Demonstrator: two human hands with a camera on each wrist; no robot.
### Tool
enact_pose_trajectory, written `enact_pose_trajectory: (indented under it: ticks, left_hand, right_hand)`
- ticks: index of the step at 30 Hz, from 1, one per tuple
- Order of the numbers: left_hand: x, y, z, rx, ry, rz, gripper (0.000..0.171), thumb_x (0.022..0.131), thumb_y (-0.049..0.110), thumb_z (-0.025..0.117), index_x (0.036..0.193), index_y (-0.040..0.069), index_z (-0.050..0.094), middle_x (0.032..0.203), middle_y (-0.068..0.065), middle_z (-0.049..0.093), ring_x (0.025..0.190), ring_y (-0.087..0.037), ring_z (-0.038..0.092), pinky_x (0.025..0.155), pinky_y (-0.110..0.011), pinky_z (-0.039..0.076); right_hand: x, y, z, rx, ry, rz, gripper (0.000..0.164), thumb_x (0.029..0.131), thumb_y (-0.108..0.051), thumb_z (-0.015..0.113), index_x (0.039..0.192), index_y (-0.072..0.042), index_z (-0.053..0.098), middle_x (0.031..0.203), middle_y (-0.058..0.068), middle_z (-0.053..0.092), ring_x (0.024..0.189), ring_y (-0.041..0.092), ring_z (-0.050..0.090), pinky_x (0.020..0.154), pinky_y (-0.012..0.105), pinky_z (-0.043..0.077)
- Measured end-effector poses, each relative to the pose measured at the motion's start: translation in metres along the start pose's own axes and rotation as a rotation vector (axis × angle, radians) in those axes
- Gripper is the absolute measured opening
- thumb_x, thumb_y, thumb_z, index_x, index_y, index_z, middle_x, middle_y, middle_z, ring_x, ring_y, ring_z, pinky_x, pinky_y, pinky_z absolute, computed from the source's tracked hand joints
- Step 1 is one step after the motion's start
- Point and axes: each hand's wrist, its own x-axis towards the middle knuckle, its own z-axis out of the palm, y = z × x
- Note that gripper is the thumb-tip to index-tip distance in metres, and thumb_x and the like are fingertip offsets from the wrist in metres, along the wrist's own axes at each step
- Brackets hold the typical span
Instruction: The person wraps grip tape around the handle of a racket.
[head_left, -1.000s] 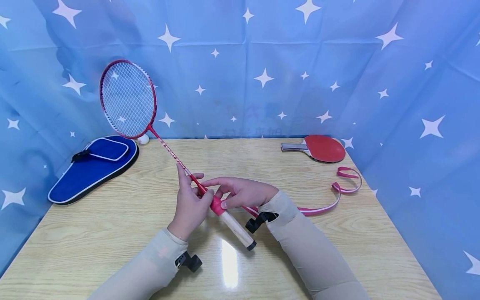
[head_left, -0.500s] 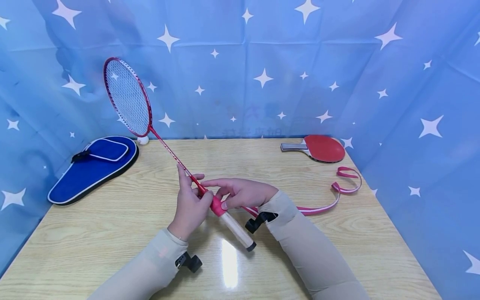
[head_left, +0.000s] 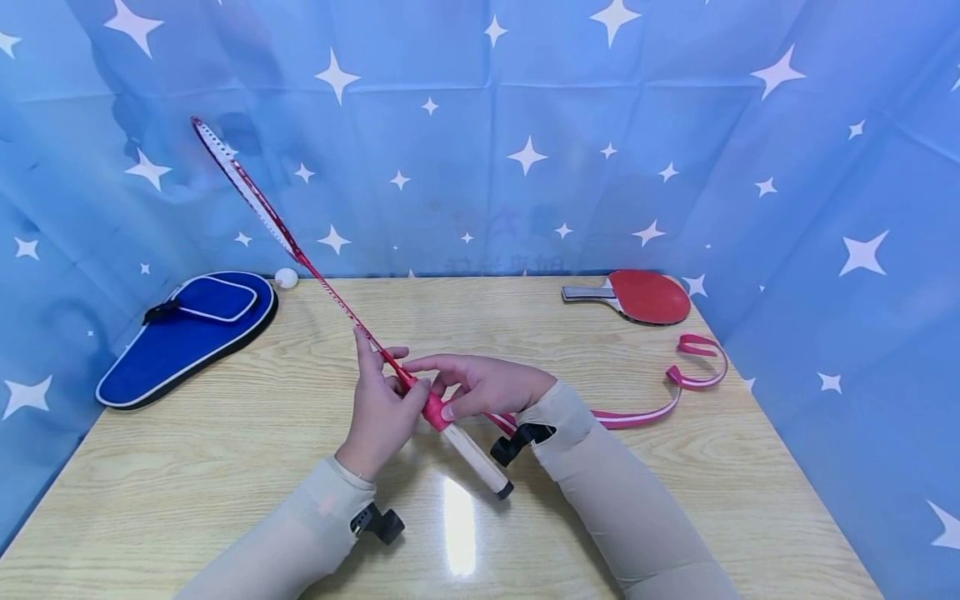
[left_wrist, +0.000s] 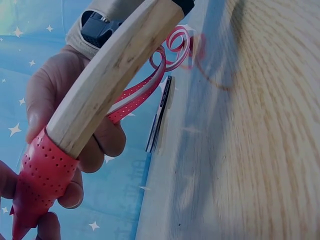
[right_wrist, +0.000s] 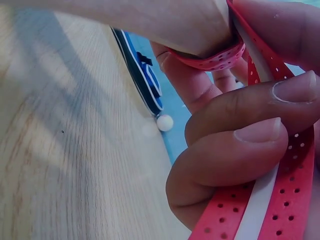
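A red badminton racket [head_left: 347, 312] slants up to the left in the head view, its head edge-on. Around its upper handle and the base of its shaft, my left hand [head_left: 378, 417] holds it with thumb and fingers. Pink perforated grip tape [left_wrist: 45, 170] is wound over the upper handle, while the lower handle [head_left: 474, 457] is bare wood with a black end cap. My right hand [head_left: 498, 385] pinches the tape beside the wound part. From under that hand, the tape's loose length [head_left: 637, 419] trails right and curls on the table; its white central stripe shows in the right wrist view.
On the wooden table [head_left: 225, 467], a blue paddle case [head_left: 187, 333] lies at the left. A white ball [head_left: 286, 278] sits by the case at the back edge. A red table tennis paddle [head_left: 651, 297] lies at the back right. A starry blue curtain [head_left: 450, 192] hangs behind.
The racket has turned about its shaft, so its head went from nearly face-on to edge-on. Both hands stay in about the same place, and the loose tape has shifted slightly.
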Motion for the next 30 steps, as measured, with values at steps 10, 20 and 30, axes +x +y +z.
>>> enact_pose_trajectory:
  ticks: [10,20,30]
  left_hand:
    - [-0.0007,0.0012,-0.0004,-0.023,0.018,0.01,0.123,0.094,-0.001,0.069,0.165,0.035,-0.024,0.145,-0.005,0.049,0.071,-0.025,0.067,0.063,-0.028,0.061]
    - [-0.0001,0.0004,0.0003,-0.045,0.015,0.013,0.121,0.092,-0.004,0.064,0.165,0.036,-0.024,0.145,-0.005,0.05,0.069,-0.025,0.065,0.059,-0.027,0.058]
    - [-0.0003,0.0016,0.0003,-0.045,0.024,0.012,0.122,0.091,-0.006,0.063,0.165,0.037,-0.024,0.144,-0.004,0.05,0.066,-0.024,0.061,0.057,-0.026,0.055]
  right_hand:
    - [-0.0011,0.0003,-0.0028,0.102,-0.032,0.041,0.082,0.095,0.007,0.062,0.167,-0.02,0.034,0.127,0.021,0.067,0.104,0.025,0.065,0.072,0.033,0.052]
    - [-0.002,0.0003,-0.0025,0.144,-0.033,0.061,0.083,0.093,0.011,0.052,0.167,-0.021,0.035,0.137,0.036,0.06,0.079,0.03,0.053,0.05,0.023,0.035]
    - [-0.0014,0.0,-0.0022,0.126,-0.022,0.058,0.084,0.092,0.012,0.053,0.166,-0.022,0.036,0.132,0.025,0.066,0.087,0.022,0.059,0.053,0.024,0.037]
